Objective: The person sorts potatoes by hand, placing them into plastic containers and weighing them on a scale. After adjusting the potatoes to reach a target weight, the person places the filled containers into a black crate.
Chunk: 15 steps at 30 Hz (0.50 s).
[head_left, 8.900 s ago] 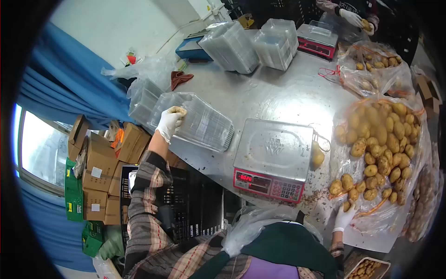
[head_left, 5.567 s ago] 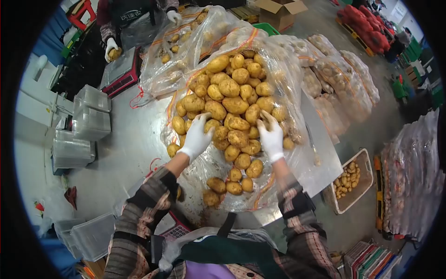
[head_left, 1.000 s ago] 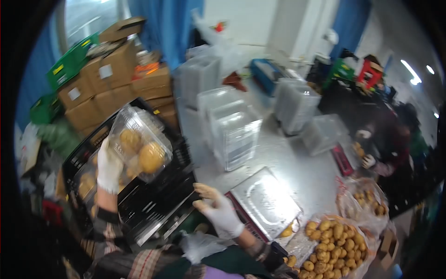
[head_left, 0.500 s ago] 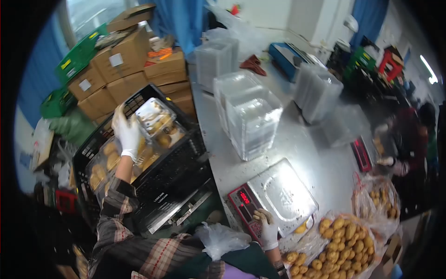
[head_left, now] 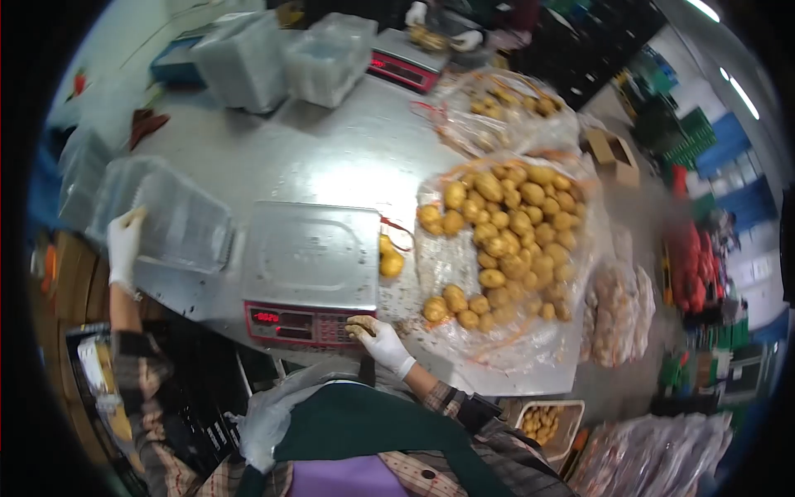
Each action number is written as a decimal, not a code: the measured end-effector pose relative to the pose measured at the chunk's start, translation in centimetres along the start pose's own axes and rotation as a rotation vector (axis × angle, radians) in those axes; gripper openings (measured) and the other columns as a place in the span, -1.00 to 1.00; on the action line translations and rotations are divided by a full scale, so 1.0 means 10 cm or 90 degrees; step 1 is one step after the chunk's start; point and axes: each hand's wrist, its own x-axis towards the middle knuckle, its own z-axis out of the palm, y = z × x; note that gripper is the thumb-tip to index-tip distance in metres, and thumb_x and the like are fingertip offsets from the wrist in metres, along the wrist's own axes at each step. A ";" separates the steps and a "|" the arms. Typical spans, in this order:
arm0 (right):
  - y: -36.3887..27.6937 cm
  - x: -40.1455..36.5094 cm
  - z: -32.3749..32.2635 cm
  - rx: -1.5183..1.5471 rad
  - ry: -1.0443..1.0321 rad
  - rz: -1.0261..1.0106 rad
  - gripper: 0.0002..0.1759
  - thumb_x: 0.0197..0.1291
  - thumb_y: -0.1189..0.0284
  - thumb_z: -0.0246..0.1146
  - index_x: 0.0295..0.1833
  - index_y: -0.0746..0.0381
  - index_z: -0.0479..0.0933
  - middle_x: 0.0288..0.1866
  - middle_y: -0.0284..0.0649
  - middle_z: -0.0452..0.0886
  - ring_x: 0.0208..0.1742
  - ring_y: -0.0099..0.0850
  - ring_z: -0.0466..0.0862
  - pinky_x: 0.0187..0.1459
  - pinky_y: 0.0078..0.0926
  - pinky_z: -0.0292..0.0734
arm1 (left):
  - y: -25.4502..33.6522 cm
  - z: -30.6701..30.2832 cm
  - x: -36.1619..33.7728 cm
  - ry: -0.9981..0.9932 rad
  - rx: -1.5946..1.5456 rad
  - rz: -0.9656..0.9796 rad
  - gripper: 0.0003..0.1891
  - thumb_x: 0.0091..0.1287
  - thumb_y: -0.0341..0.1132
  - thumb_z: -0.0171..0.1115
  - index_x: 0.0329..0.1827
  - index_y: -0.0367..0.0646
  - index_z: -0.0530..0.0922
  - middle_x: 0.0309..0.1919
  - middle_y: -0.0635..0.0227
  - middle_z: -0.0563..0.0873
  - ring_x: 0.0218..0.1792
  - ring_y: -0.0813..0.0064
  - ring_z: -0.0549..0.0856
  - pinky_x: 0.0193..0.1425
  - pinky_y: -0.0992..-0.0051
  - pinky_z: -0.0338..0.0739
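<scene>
My left hand, in a white glove, has its fingers closed on the near edge of a clear plastic container at the table's left side. My right hand, also gloved and with soiled fingertips, rests by the keypad at the front right corner of a digital scale. Its fingers are loosely bent and hold nothing that I can see. The scale's plate bears nothing, and red digits glow on its panel. Right of it, many potatoes lie on an opened plastic bag. A few potatoes sit against the scale's right side.
Stacked clear containers stand at the back of the metal table. Across the table, a co-worker's gloved hands are at a second scale. Another bag of potatoes lies nearby. Below right is a basket of potatoes.
My view has swung to the right. My left hand has left the packed potatoes in the black crate and is now at the clear container. My right hand stays at the scale's panel.
</scene>
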 end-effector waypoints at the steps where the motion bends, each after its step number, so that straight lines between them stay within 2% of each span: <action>1: 0.04 -0.04 -0.07 0.022 0.017 0.016 -0.70 0.38 0.50 0.10 0.15 0.40 0.48 -0.01 -0.16 0.66 0.02 -0.47 0.64 0.09 -0.53 0.53 | -0.21 -0.02 0.05 0.026 -0.088 -0.035 -0.69 0.31 -0.29 0.19 -0.12 -0.43 0.67 -0.36 0.35 0.76 -0.34 0.59 0.60 -0.23 0.52 0.46; 2: 0.07 -0.07 -0.14 0.044 0.029 0.030 -0.69 0.39 0.50 0.08 0.16 0.42 0.47 0.01 -0.15 0.65 0.03 -0.46 0.64 0.10 -0.52 0.54 | -0.28 -0.08 0.08 -0.013 -0.194 -0.136 -0.72 0.30 -0.32 0.18 -0.16 -0.41 0.68 -0.43 0.43 0.70 -0.40 0.64 0.54 -0.30 0.57 0.40; 3: 0.12 -0.11 -0.20 0.058 0.039 0.018 -0.69 0.40 0.50 0.07 0.16 0.43 0.46 0.02 -0.14 0.64 0.04 -0.45 0.63 0.10 -0.51 0.55 | -0.41 -0.04 0.13 0.010 -0.242 -0.123 -0.73 0.31 -0.31 0.17 -0.19 -0.39 0.69 -0.46 0.50 0.63 -0.45 0.70 0.45 -0.35 0.61 0.31; 4: 0.13 -0.14 -0.25 0.067 0.049 0.029 -0.69 0.40 0.50 0.06 0.17 0.43 0.46 0.02 -0.13 0.64 0.04 -0.45 0.63 0.09 -0.51 0.55 | -0.27 -0.11 0.11 -0.017 -0.193 -0.156 -0.74 0.32 -0.31 0.17 -0.21 -0.38 0.69 -0.46 0.52 0.61 -0.43 0.68 0.46 -0.34 0.63 0.31; 6: 0.14 -0.19 -0.35 0.083 0.062 0.048 -0.69 0.40 0.52 0.05 0.17 0.43 0.46 0.02 -0.12 0.64 0.05 -0.45 0.63 0.09 -0.52 0.55 | -0.67 -0.07 0.26 -0.024 -0.275 -0.179 -0.74 0.34 -0.30 0.16 -0.16 -0.35 0.68 -0.37 0.48 0.62 -0.33 0.64 0.52 -0.27 0.64 0.37; 9: 0.27 -0.24 -0.54 0.196 0.093 0.024 -0.69 0.39 0.53 0.04 0.18 0.42 0.45 0.02 -0.13 0.63 0.03 -0.46 0.64 0.06 -0.53 0.56 | -0.25 -0.16 0.10 0.284 -0.385 -0.166 -0.70 0.38 -0.25 0.13 -0.06 -0.33 0.66 -0.25 0.43 0.65 -0.23 0.59 0.57 -0.10 0.59 0.44; 10: 0.29 -0.25 -0.61 0.166 0.119 0.015 -0.69 0.39 0.54 0.04 0.18 0.42 0.45 0.02 -0.12 0.64 0.03 -0.46 0.64 0.06 -0.54 0.56 | 0.03 -0.31 0.02 0.347 -0.378 -0.112 -0.65 0.41 -0.22 0.09 0.02 -0.34 0.63 -0.10 0.34 0.67 -0.12 0.52 0.59 0.03 0.54 0.47; 11: 0.30 -0.27 -0.72 0.135 0.145 0.006 -0.69 0.39 0.55 0.04 0.18 0.43 0.44 0.01 -0.12 0.64 0.02 -0.45 0.64 0.06 -0.54 0.56 | 0.32 -0.34 -0.15 0.476 -0.389 -0.143 -0.62 0.43 -0.22 0.05 0.08 -0.35 0.60 0.03 0.28 0.67 -0.02 0.47 0.61 0.14 0.50 0.46; 12: 0.28 -0.28 -0.83 0.104 0.170 -0.005 -0.69 0.39 0.55 0.03 0.19 0.43 0.44 0.01 -0.12 0.64 0.02 -0.45 0.65 0.05 -0.54 0.57 | 0.79 -0.32 -0.35 0.523 -0.209 -0.108 -0.61 0.45 -0.20 0.05 0.12 -0.35 0.58 0.11 0.23 0.65 0.04 0.42 0.62 0.19 0.49 0.45; 13: 0.21 -0.29 -0.93 0.087 0.187 -0.001 -0.68 0.38 0.56 0.03 0.19 0.44 0.42 0.03 -0.11 0.64 0.00 -0.46 0.65 0.05 -0.55 0.57 | 1.12 -0.26 -0.47 0.536 -0.182 -0.138 -0.62 0.46 -0.19 0.06 0.12 -0.32 0.58 0.09 0.23 0.65 0.03 0.41 0.63 0.18 0.48 0.45; 14: 0.18 -0.28 -1.04 0.088 0.218 0.004 -0.67 0.37 0.57 0.04 0.19 0.46 0.42 0.03 -0.10 0.64 -0.03 -0.46 0.66 0.04 -0.56 0.57 | 1.18 -0.14 -0.59 0.485 -0.156 -0.078 -0.65 0.50 -0.22 0.04 0.10 -0.34 0.58 0.06 0.22 0.67 0.02 0.43 0.63 0.16 0.48 0.47; 15: 0.17 -0.23 -1.16 0.083 0.238 -0.025 -0.68 0.37 0.57 0.04 0.17 0.46 0.43 0.03 -0.09 0.65 -0.05 -0.46 0.66 0.03 -0.56 0.58 | 1.11 0.01 -0.73 0.424 -0.056 0.036 -0.72 0.50 -0.33 0.03 0.03 -0.36 0.59 0.00 0.25 0.68 0.02 0.43 0.63 0.12 0.47 0.49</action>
